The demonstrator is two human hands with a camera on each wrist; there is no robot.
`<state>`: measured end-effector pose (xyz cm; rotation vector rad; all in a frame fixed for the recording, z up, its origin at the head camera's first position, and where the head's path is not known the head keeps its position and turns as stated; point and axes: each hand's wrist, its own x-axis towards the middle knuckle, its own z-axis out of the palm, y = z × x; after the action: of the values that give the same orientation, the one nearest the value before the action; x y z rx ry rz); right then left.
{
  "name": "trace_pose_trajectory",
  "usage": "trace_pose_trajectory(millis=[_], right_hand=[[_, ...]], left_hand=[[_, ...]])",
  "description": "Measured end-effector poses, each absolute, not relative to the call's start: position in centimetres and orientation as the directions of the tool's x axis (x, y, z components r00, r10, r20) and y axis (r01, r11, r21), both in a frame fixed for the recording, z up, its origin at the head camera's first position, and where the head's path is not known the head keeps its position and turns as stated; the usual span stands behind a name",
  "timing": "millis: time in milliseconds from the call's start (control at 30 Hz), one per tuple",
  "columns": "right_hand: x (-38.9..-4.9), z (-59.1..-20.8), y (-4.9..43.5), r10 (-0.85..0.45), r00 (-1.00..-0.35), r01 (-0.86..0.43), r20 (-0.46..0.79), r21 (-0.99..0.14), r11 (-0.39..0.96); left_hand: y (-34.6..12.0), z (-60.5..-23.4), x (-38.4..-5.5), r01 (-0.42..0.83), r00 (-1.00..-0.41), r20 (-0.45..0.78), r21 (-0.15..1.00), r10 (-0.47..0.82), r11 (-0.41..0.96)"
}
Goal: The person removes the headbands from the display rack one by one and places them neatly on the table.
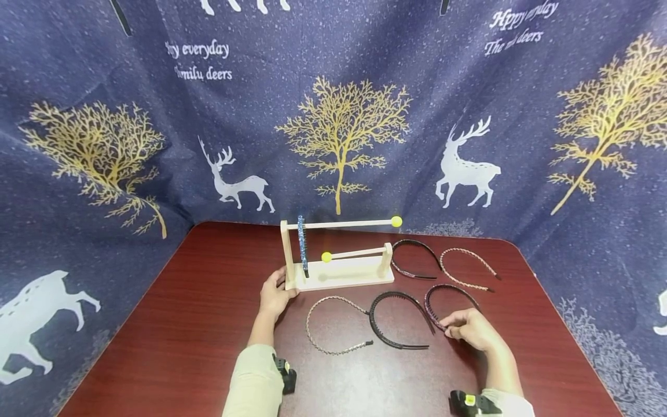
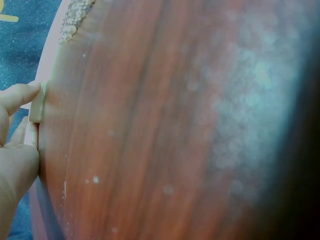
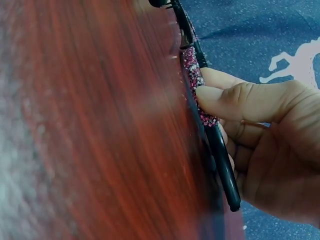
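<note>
My left hand (image 1: 276, 294) grips the left end of the wooden headband stand (image 1: 341, 273), thumb in front and fingers behind. A blue glittery headband (image 1: 302, 246) hangs on the stand's upper bar near its left post. At the right, my right hand (image 1: 473, 330) pinches one end of a black headband with pink glitter (image 3: 191, 65) between thumb and fingers. That headband's black tip (image 3: 227, 172) sticks out below the thumb in the right wrist view. Close to this hand lies a plain black toothed headband (image 1: 376, 324).
A braided light headband (image 1: 308, 327) lies in front of the stand. Behind my right hand lie another dark headband (image 1: 417, 241) and a second braided one (image 1: 476, 258). Yellow balls (image 1: 396, 222) cap the stand's bars. A blue printed cloth (image 1: 365, 168) hangs behind the reddish table (image 1: 198, 324).
</note>
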<state>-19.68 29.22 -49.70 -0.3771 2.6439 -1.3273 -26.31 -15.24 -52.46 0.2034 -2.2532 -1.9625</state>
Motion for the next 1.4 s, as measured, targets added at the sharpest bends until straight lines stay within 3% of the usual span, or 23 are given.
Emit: trace_pose_trajectory(millis=[333, 567, 767, 1100, 1400], right_hand=[[-19.9, -49.7, 28.8, -0.264, -0.964, -0.134, -0.032, -0.798, 0.587], [-19.9, -48.9, 26.7, -0.128, -0.982, -0.186, 0.138, -0.819, 0.542], [-20.2, -48.9, 24.1, -0.081, -0.974, -0.225, 0.21, -0.893, 0.39], [-20.9, -47.5, 19.6, -0.14, -0.946, -0.315, 0.293, -0.932, 0.176], [-20.7, -45.3, 15.6, -0.196, -0.946, -0.286, 0.258, -0.949, 0.132]], left_hand=[[-15.2, -52.5, -26.3, 0.001, -0.978, 0.033, 0.988, -0.206, 0.153], [-15.1, -52.5, -26.4, -0.005, -0.976, 0.028, 0.988, -0.215, 0.153], [-15.1, -52.4, -26.3, -0.013, -0.978, 0.018, 0.989, -0.21, 0.145], [-15.2, -52.2, -26.3, -0.015, -0.979, 0.017, 0.988, -0.201, 0.153], [-15.4, -52.4, -26.4, -0.028, -0.984, -0.002, 0.99, -0.18, 0.14]])
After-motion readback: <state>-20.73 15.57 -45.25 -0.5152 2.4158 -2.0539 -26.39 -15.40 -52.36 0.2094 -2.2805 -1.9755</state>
